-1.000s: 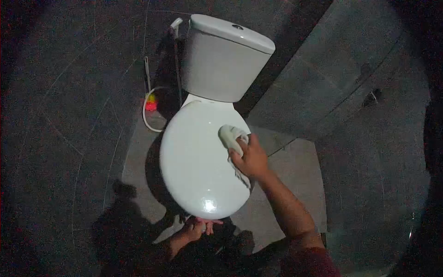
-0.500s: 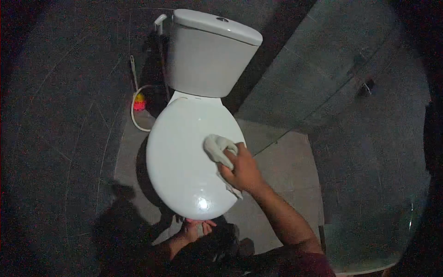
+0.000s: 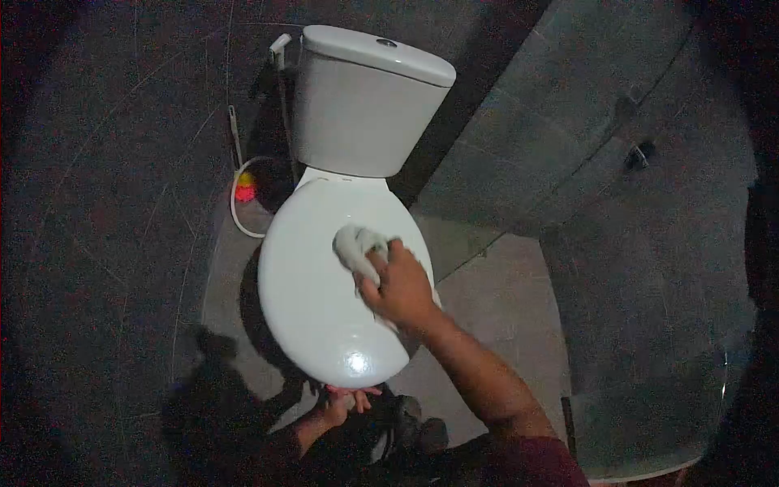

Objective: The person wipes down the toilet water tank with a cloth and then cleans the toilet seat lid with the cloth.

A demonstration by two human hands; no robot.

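Observation:
A white toilet lid [image 3: 312, 284] lies lowered over the bowl. My right hand [image 3: 404, 294] is closed around a bunched pale cloth [image 3: 355, 246], pressing it against the right-middle part of the lid; a loose end of the cloth trails below the wrist. At the lid's front edge is my left hand [image 3: 342, 404], its fingers curled against the rim from below. The lid hides part of those fingers.
The toilet tank [image 3: 369, 114] stands behind the lid. Left of it are a bidet sprayer [image 3: 281, 44], its white hose [image 3: 235, 213] and a brush with a pink and yellow head [image 3: 245, 189]. A glass panel [image 3: 641, 430] rises at right.
My right hand and the cloth have slid left and slightly up across the lid. My left hand stays at the front edge. The view has shifted slightly.

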